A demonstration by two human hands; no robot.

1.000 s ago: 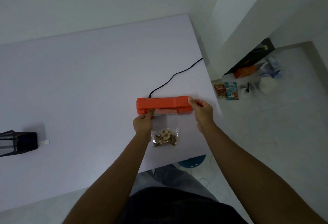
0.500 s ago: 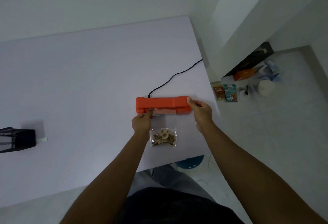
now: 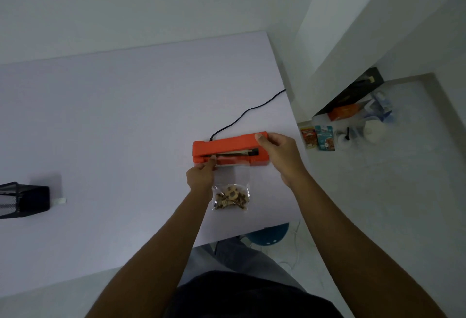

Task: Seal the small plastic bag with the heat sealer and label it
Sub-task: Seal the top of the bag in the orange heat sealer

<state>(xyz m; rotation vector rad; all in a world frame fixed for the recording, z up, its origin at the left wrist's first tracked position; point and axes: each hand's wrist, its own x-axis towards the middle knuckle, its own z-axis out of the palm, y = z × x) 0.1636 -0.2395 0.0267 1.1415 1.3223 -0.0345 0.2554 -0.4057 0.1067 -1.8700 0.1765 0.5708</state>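
Note:
An orange heat sealer (image 3: 222, 146) lies on the pale table (image 3: 113, 121) near its right edge, its lid raised so a dark slot shows. A small clear plastic bag (image 3: 233, 191) with brown bits at its bottom lies in front, its top edge in the sealer's jaw. My left hand (image 3: 201, 177) pinches the bag's top left corner at the jaw. My right hand (image 3: 280, 153) grips the right end of the sealer's lid.
A black cord (image 3: 242, 113) runs from the sealer off the table's right edge. A black mesh holder (image 3: 22, 200) stands at far left with a small white label (image 3: 60, 201) beside it. Packets and containers (image 3: 325, 137) sit on the floor at right. A blue stool (image 3: 269, 235) is below the table edge.
The sealer's lid, pressed down before, has lifted at its right end under my right hand, showing the slot. My left hand stays on the bag's corner.

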